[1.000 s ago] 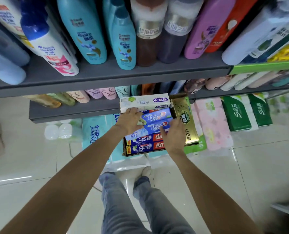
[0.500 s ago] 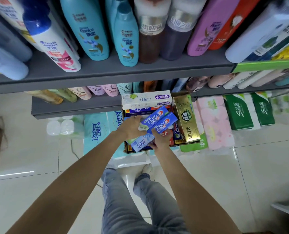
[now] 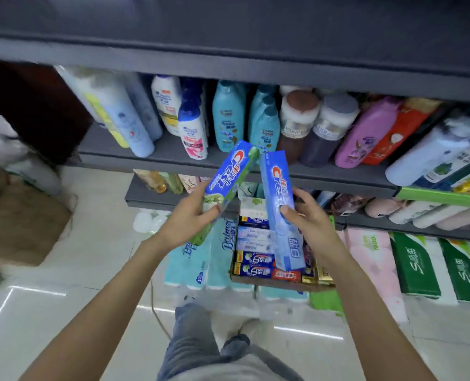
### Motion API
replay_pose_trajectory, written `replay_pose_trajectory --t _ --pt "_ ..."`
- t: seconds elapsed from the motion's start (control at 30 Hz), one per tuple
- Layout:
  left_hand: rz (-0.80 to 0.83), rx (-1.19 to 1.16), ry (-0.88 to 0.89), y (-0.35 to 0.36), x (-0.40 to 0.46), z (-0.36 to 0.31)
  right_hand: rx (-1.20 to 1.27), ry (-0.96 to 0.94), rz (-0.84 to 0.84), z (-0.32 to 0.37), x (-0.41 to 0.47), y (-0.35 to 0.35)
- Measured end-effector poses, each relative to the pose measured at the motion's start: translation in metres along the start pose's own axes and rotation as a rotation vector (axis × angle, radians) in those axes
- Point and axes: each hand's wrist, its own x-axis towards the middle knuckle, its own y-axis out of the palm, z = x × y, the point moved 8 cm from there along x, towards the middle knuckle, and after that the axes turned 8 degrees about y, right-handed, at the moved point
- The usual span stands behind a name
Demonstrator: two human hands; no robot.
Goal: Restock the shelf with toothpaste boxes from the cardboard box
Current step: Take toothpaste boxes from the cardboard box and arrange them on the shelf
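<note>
— In the middle of the frame, what did the hands have?

— Each one had a toothpaste box. The left hand gripped a blue and green toothpaste box, with its fingers curled round the lower part. The box leaned up and to the right. The right hand gripped a blue toothpaste box, with the thumb pressed on its front. That box stood nearly straight up. The top ends of the two boxes were close together, just in front of the shelf edge.

— Where was the cardboard box?

— Below the hands, a little lower than the middle. The cardboard box sat on packs of tissue on the floor. It was full of more toothpaste boxes, lying flat in rows.

— And the shelf?

— The grey shelf ran across the frame above the hands. Shampoo bottles stood on it in blue, white, purple and red. Green tissue packs were at the lower right. The person's legs in grey trousers showed at the bottom.
</note>
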Motion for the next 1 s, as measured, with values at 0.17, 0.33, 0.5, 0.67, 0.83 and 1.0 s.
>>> replay_pose_trajectory --t 0.17,0.33,0.5,0.67,0.83,1.0 --pt "-0.244 0.032 0.280 -0.094 0.008 -0.085 -0.342 -0.414 0.026 0.137 -0.023 0.023" --pt "-0.374 -0.013 0.393 -0.168 0.037 -0.143 -0.650 -0.823 -0.180 0.263 -0.035 0.037" --pt "-0.488 -0.129 0.382 -0.229 0.089 -0.160 -0.969 -0.868 -0.308 0.344 0.047 0.056" --pt "-0.592 -0.421 0.246 -0.283 0.145 -0.143 -1.285 -0.803 -0.341 0.387 0.153 0.094" --pt "-0.572 -0.409 0.190 -0.312 0.192 -0.119 -1.467 -0.743 -0.388 0.407 0.243 0.129" --pt "-0.501 -0.410 0.150 -0.310 0.229 -0.116 -1.496 -0.620 -0.367 0.405 0.292 0.133"
